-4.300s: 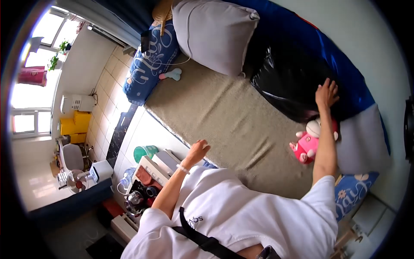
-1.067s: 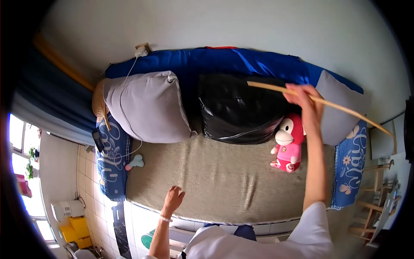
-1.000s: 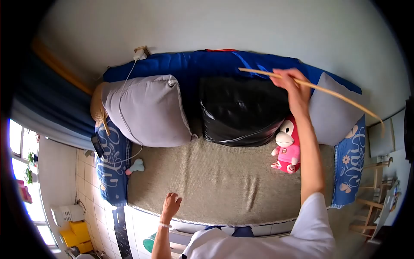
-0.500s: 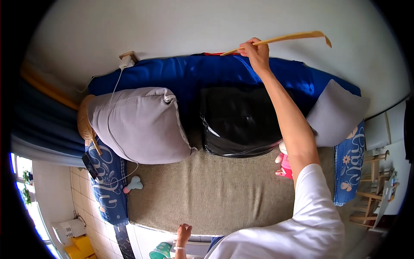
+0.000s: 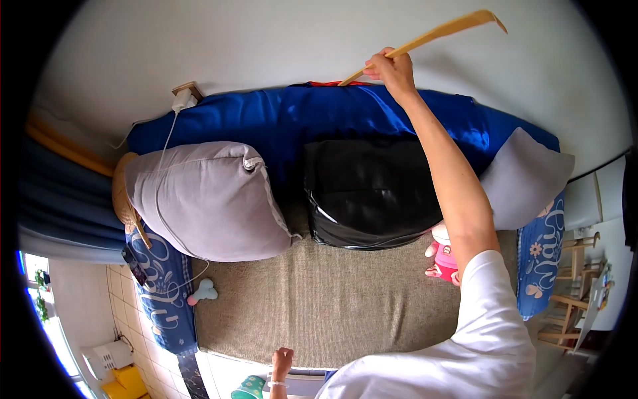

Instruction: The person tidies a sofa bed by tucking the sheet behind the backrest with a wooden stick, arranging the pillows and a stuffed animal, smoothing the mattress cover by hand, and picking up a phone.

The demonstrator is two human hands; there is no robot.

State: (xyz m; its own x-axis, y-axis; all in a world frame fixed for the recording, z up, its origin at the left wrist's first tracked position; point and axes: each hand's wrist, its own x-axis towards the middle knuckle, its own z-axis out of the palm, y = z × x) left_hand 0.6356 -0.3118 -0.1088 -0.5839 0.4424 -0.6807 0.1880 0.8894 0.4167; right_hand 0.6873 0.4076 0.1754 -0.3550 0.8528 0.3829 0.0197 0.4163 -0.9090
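Observation:
My right hand [image 5: 392, 70] is closed around a wooden back scratcher [image 5: 438, 32] above the top of the sofa back. The stick slants, its curved end up at the right against the wall, its thin lower end at a strip of red material [image 5: 325, 84]. That strip shows between the wall and the blue satin cover [image 5: 252, 110] on the backrest; the rest of it is hidden. My left hand [image 5: 282, 360], fingers curled and nothing visible in them, is low by the front edge of the sofa seat [image 5: 319, 312].
Grey cushions [image 5: 206, 199] [image 5: 525, 179] flank a black glossy cushion [image 5: 372, 193]. A pink doll [image 5: 444, 261] sits partly behind my right arm. A white cable runs from a wall plug [image 5: 183, 100] over the left cushion. A bone-shaped toy [image 5: 205, 290] and a phone [image 5: 134, 266] are at left.
The back scratcher is tilted more steeply, its curved end higher. My right hand has risen slightly. My left hand stays by the seat edge, and the view has shifted a little.

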